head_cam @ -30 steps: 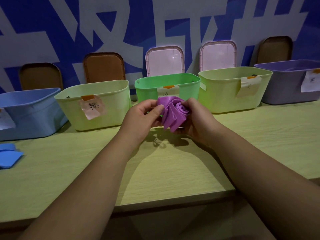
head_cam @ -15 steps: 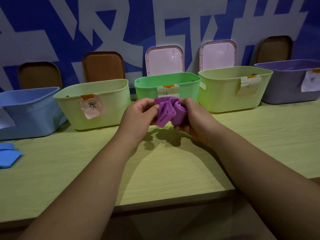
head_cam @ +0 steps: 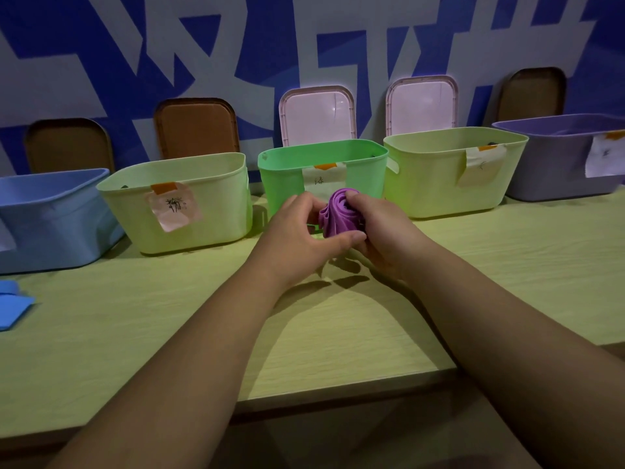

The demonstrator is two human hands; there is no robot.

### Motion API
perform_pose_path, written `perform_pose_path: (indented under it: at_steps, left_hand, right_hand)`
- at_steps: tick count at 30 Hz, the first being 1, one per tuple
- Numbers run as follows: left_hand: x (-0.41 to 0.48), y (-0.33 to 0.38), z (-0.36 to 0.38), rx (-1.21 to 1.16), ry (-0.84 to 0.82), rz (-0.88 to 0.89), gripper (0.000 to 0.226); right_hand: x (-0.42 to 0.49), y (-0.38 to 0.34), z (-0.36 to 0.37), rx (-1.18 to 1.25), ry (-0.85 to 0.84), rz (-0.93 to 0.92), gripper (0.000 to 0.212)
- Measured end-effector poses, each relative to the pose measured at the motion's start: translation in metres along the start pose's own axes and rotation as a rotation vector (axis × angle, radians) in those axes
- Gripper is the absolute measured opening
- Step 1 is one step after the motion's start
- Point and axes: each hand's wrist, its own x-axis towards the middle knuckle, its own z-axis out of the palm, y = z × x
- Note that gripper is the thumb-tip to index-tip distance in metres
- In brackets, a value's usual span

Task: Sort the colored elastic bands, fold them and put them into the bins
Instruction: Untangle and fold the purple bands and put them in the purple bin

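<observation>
A purple elastic band (head_cam: 338, 214), bunched into a small roll, is held between both my hands above the table in front of the green bin (head_cam: 287, 170). My left hand (head_cam: 301, 238) wraps it from the left with the thumb under it. My right hand (head_cam: 378, 228) grips it from the right, fingers over its top. A row of bins stands along the wall: a blue bin (head_cam: 50, 218), a pale yellow-green bin (head_cam: 216, 211), the green one, another yellow-green bin (head_cam: 436, 184) and a purple bin (head_cam: 554, 167). Paper labels hang on their fronts.
A blue band (head_cam: 13, 308) lies on the table (head_cam: 169, 316) at the far left edge. Brown and pink lids lean on the blue-and-white wall behind the bins. The table's front edge runs below my forearms.
The loose tail of the purple band has been gathered in, so the roll is tighter. My left thumb has moved under the roll, and both hands have closed in on it.
</observation>
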Motion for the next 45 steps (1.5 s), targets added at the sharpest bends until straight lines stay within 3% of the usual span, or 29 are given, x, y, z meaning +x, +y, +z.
perform_pose_path:
  at_steps: [7,16,22,26,30,35,38,40,45]
  left_hand:
    - [0.005,0.001,0.005,0.001,0.105,-0.099,0.051]
    - [0.007,-0.009,-0.001,-0.384,0.074,-0.155,0.046]
    - [0.008,-0.013,-0.008,-0.869,-0.001,-0.24,0.053]
    - [0.01,-0.018,-0.009,-1.012,-0.023,-0.309,0.059]
    - [0.009,-0.019,-0.007,-0.977,-0.026,-0.395,0.041]
    - [0.001,-0.011,-0.004,-1.069,-0.034,-0.417,0.026]
    - [-0.001,0.0,-0.001,-1.123,-0.042,-0.393,0.044]
    - [-0.003,0.012,0.002,-1.152,-0.038,-0.397,0.055]
    - [-0.016,0.058,0.015,-1.251,-0.072,-0.389,0.055]
  right_hand:
    - [0.006,0.006,-0.005,0.104,-0.052,-0.072,0.029]
    - [0.018,0.003,-0.011,0.004,0.047,-0.167,0.023]
    - [0.014,0.009,-0.016,-0.082,-0.088,-0.188,0.03]
    - [0.016,0.01,-0.017,-0.109,-0.08,-0.246,0.041]
    - [0.016,0.011,-0.017,-0.049,-0.016,-0.272,0.042]
    - [0.001,0.007,-0.015,-0.151,0.071,-0.275,0.049]
    - [-0.015,0.002,-0.014,-0.214,0.111,-0.302,0.058]
    - [-0.032,-0.008,-0.017,-0.295,0.114,-0.328,0.054]
    - [-0.082,-0.041,-0.041,-0.418,0.143,-0.373,0.043]
